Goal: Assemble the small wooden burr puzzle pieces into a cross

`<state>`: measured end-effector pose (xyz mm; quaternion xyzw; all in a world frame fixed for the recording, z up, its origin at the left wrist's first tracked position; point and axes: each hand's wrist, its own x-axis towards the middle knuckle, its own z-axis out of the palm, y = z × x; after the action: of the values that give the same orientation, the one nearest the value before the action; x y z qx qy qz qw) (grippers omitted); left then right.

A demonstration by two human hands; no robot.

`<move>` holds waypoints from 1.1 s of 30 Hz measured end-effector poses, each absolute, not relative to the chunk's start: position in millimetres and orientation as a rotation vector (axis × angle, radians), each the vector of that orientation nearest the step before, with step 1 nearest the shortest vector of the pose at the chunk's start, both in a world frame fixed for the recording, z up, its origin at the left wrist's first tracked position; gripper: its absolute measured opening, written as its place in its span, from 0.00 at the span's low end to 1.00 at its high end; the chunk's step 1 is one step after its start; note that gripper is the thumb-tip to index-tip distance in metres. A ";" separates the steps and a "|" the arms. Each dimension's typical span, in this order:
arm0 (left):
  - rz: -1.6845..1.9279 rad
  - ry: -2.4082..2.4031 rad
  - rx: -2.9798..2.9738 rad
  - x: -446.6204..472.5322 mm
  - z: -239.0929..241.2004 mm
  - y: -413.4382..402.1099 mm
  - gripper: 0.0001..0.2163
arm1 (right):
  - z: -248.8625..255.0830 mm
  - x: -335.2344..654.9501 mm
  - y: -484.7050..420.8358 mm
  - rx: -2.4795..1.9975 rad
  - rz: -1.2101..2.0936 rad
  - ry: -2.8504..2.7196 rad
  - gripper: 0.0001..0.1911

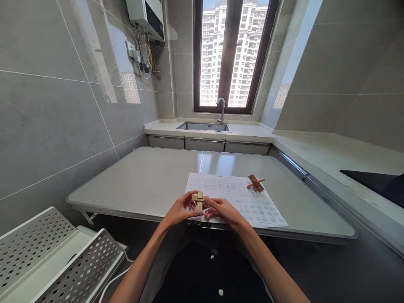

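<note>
A small light wooden interlocking puzzle (199,199) is held between both hands just above the near edge of a grey folding table (148,176). My left hand (180,210) grips its left side and my right hand (223,210) grips its right side. Under the hands lies a printed sheet of diagrams (243,200). A second, darker wooden cross-shaped puzzle (256,183) rests on the far right part of that sheet, apart from both hands.
A sink (203,126) with a tap (221,108) sits under the window at the back. A counter with a black cooktop (375,183) runs along the right. White perforated metal shelves (57,256) stand at lower left. Tiled wall on the left.
</note>
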<state>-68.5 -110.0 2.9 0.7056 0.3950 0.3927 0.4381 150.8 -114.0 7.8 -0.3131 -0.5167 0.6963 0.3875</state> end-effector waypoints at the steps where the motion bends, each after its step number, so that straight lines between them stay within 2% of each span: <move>1: 0.977 0.990 1.753 -68.8 2.3 -109.6 0.36 | 7.4 150.9 -113.7 -0.801 1.776 -1.313 0.26; 12: 0.992 1.038 1.763 -67.8 2.4 -110.6 0.37 | 4.9 150.7 -109.6 -0.773 1.830 -1.298 0.27; 18: 0.993 1.034 1.754 -66.5 5.0 -112.1 0.36 | 6.8 148.4 -112.4 -0.792 1.743 -1.251 0.25; 22: 0.981 1.031 1.767 -65.8 7.0 -113.8 0.36 | 6.4 151.0 -108.9 -0.801 1.826 -1.284 0.26; 27: 0.934 1.019 1.795 -64.9 9.7 -116.4 0.35 | 6.5 149.1 -107.9 -0.799 1.819 -1.344 0.23; 33: 0.964 1.047 1.816 -65.4 7.4 -114.4 0.36 | 6.6 146.1 -108.1 -0.774 1.823 -1.334 0.26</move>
<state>-65.4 -114.4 7.4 0.7197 0.4147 0.3820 0.4051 146.1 -108.1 6.6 -0.3015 -0.5195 0.7098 0.3681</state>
